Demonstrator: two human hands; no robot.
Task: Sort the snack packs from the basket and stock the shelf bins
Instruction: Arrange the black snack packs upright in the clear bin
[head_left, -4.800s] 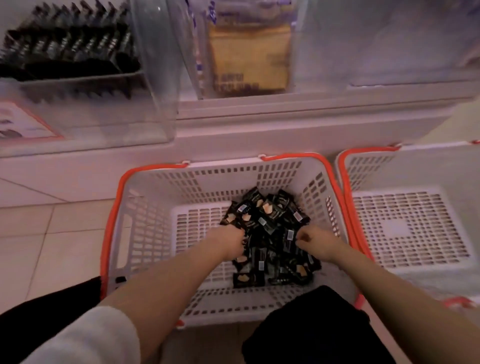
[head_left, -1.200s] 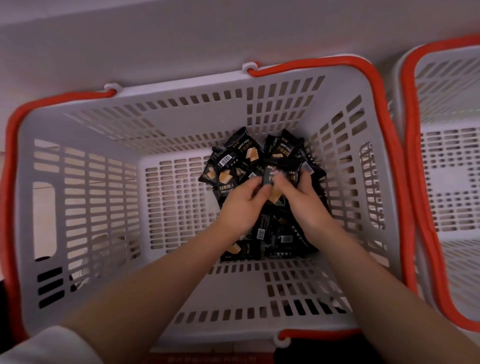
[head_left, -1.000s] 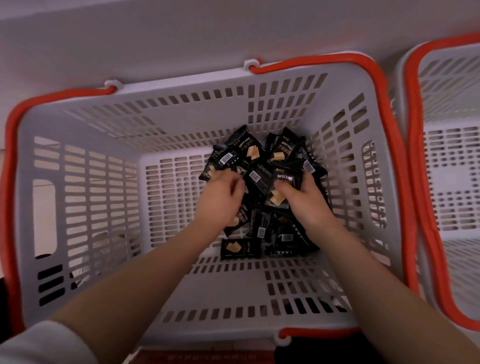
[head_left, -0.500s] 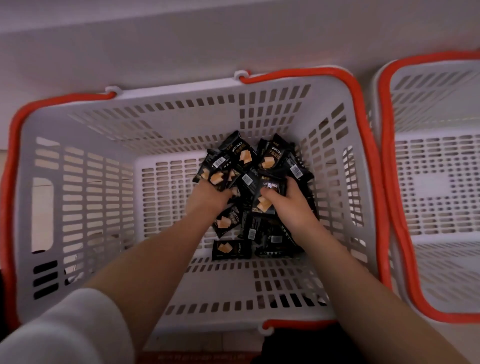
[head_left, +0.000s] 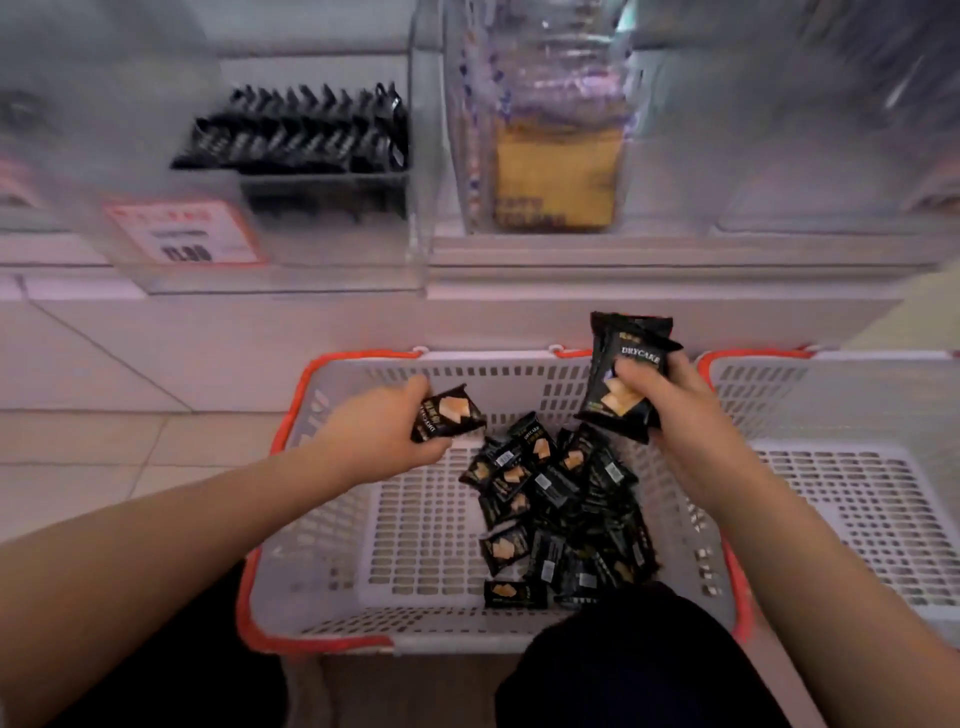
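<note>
Floor: pale square tiles (head_left: 78, 457) with thin grout lines, running up to a white shelf base (head_left: 260, 332).
Basket: white slotted plastic basket (head_left: 415, 525) with an orange rim, rectangular; a second basket (head_left: 857, 499) of the same make sits touching it on the right.
Snack packs: small glossy black pouches in a loose pile (head_left: 561, 514) toward the right side of the basket floor, some showing a tan cracker picture, some a white barcode.
Left hand: left hand (head_left: 384, 436) above the basket, fingers curled round a single pack (head_left: 447, 413).
Right hand: right hand (head_left: 660, 395) raised over the basket's far right corner, clamped on a stack of packs (head_left: 623, 379) held upright.
Shelf bins: clear hard plastic; the left bin (head_left: 291, 208) holds a neat row of black packs (head_left: 301, 135) standing on edge, the middle bin (head_left: 545, 156) holds a yellow-brown package (head_left: 556, 176), blurred.
Change: half a second ago both hands were down in the pile and the view was straight into the basket; now both are lifted clear with packs and the shelf bins are in view.
Writing: "DRYCAKE" in white on the packs; a red-bordered price tag (head_left: 182, 234) on the left bin, too blurred to read.
Lap: dark trousers (head_left: 623, 675) at the bottom edge.
</note>
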